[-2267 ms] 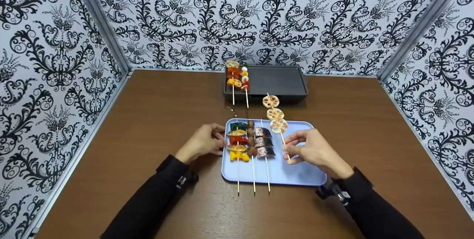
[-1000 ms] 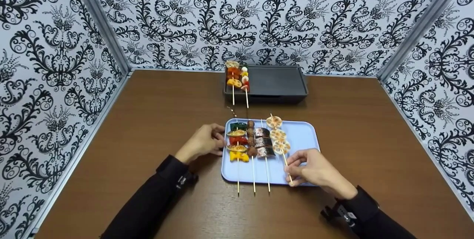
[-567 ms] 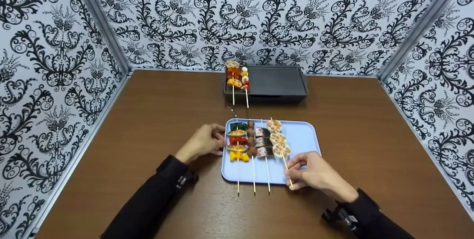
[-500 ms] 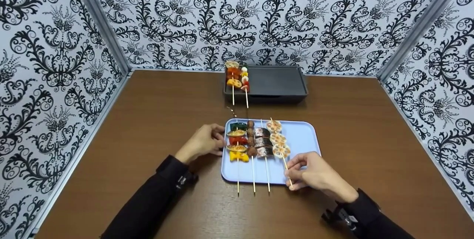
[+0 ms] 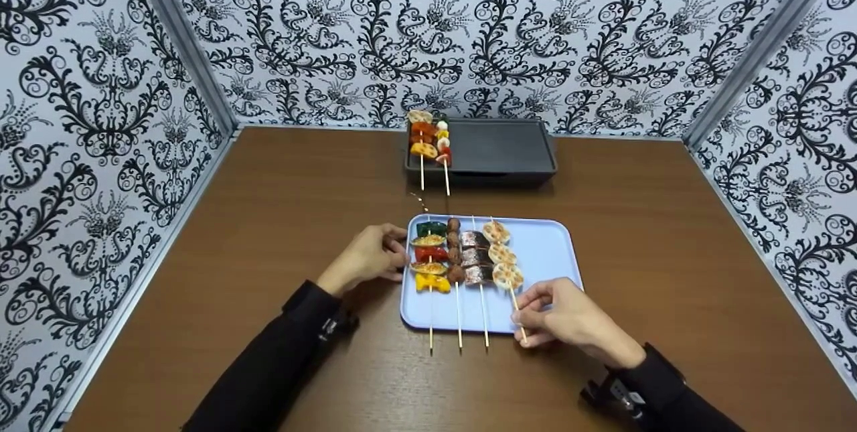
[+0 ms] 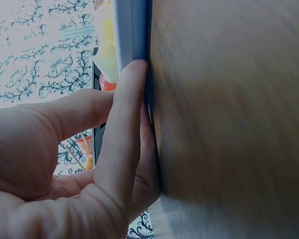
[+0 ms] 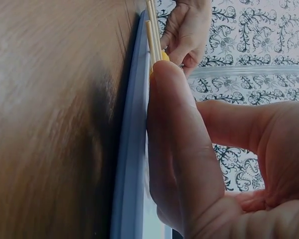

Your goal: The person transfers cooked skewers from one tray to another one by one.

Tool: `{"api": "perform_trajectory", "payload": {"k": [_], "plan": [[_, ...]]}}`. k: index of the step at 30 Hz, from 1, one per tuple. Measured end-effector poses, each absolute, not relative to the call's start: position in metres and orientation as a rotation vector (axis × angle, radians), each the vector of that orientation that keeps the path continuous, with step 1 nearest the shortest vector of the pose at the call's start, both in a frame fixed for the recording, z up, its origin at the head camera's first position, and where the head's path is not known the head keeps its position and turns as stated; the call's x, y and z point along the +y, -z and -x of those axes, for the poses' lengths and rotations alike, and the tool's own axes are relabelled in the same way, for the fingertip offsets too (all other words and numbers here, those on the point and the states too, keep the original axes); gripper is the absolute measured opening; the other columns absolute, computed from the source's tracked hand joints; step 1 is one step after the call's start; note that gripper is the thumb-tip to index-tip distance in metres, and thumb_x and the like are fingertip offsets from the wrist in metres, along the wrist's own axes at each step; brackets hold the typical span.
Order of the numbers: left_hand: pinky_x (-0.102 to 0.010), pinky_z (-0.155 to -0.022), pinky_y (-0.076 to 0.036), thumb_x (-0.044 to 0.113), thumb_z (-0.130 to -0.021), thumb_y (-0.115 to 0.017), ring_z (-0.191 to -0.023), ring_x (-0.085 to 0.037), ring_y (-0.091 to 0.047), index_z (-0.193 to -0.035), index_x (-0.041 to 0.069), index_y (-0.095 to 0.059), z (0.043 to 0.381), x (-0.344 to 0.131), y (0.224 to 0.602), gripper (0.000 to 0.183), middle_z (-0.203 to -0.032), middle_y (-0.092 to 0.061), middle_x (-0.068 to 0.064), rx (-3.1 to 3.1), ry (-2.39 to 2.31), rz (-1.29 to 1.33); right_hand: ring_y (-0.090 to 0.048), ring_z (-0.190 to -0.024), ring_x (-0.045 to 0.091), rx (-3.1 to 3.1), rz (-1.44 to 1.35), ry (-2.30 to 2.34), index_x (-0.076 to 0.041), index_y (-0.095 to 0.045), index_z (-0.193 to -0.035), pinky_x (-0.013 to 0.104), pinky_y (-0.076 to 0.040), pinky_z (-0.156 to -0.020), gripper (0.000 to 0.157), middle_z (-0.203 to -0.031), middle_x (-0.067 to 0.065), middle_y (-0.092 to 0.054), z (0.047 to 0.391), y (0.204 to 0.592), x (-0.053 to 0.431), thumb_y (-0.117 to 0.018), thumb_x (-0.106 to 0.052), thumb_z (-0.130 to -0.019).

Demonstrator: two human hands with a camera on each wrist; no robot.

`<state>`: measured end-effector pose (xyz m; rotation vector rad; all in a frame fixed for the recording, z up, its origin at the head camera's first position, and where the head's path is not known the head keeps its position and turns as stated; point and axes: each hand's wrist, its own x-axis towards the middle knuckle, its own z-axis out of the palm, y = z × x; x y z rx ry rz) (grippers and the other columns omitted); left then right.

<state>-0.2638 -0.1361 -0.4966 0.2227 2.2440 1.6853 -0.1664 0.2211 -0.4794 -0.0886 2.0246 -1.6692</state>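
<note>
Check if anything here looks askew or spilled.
The lotus skewer in the right hand slants more than the skewers beside it. Pale specks show beyond the tray; I can't tell what they are.

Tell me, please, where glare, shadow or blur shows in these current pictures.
Head: mild sheen on the near tabletop; left wrist: overexposed wallpaper at upper left, tabletop grain blurred; right wrist: dark shadow on the tabletop beside the tray, pale glare farther left.

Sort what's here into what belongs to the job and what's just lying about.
Part of the job:
pale-slice skewer, in the right grip
blue tray, touched by the left grip
three other skewers on the tray

Seemingly just there:
dark griddle, untouched, though perhaps needed
two skewers on it
patterned wall
</note>
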Motion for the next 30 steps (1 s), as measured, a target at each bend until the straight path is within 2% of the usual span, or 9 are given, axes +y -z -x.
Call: {"api": "perform_trajectory", "payload": {"k": [11, 19, 30], "plan": [[-0.04, -0.067, -0.07, -0.01, -0.089, -0.069, -0.074, -0.027, -0.072, -0.141, -0.006, -0.056, 0.2643, -0.1359, 0.4949, 0.054, -0.101, -0.065, -0.02, 2.249, -1.666, -0.21, -0.074, -0.07, 0.027, 2.101, 0.13, 1.629, 0.01, -0.063, -0.11, 0.04, -0.07, -0.064, 0.031, -0.091, 0.018, -0.067, 0.1669, 0.4813, 0.2177, -0.081, -0.007, -0.091], [-0.04, -0.068, -0.07, -0.009, -0.09, -0.069, -0.077, -0.028, -0.072, -0.141, -0.006, -0.055, 0.2636, -0.1361, 0.4937, 0.053, -0.102, -0.065, -0.02, 2.247, -1.671, -0.207, -0.071, -0.06, 0.024, 2.222, 0.233, 1.531, 0.007, -0.066, -0.106, 0.044, -0.069, -0.059, 0.03, -0.087, 0.015, -0.067, 0.1682, 0.4784, 0.2153, -0.084, -0.013, -0.091], [-0.04, -0.067, -0.07, -0.008, -0.091, -0.07, -0.078, -0.03, -0.072, -0.141, -0.006, -0.055, 0.2622, -0.1356, 0.4942, 0.052, -0.102, -0.065, -0.02, 2.239, -1.682, -0.203, -0.072, -0.058, 0.025, 2.265, 0.329, 1.43, 0.004, -0.067, -0.102, 0.048, -0.068, -0.056, 0.028, -0.082, 0.014, -0.068, 0.1699, 0.4725, 0.2146, -0.083, -0.016, -0.091]]}}
